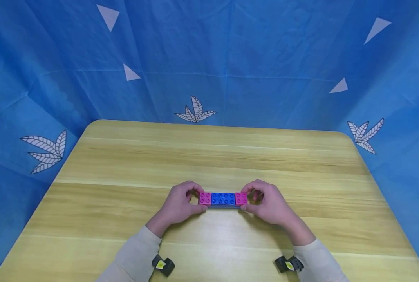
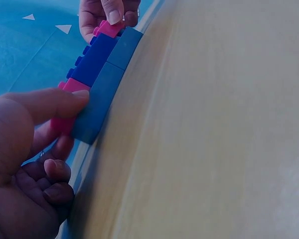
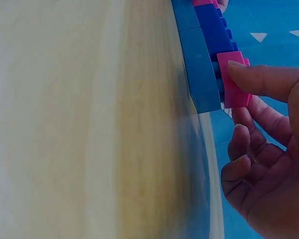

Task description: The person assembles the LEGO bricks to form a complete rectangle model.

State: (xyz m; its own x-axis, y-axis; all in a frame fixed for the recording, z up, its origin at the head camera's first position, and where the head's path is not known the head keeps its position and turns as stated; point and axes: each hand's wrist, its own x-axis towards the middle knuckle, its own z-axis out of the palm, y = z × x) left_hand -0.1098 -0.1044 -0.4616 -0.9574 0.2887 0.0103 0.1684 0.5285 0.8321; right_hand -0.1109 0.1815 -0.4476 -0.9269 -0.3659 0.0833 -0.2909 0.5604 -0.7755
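Illumination is bright, even and diffuse in all three views, with no glare. In the head view the table (image 1: 209,156) is sharp, shadows under the hands are faint and soft, and wide-angle distortion bows the table edges and backdrop (image 1: 230,51) toward the corners. Both wrist views are softer: the near tabletop is smeared and out of focus, and close skin is dark and blurred.
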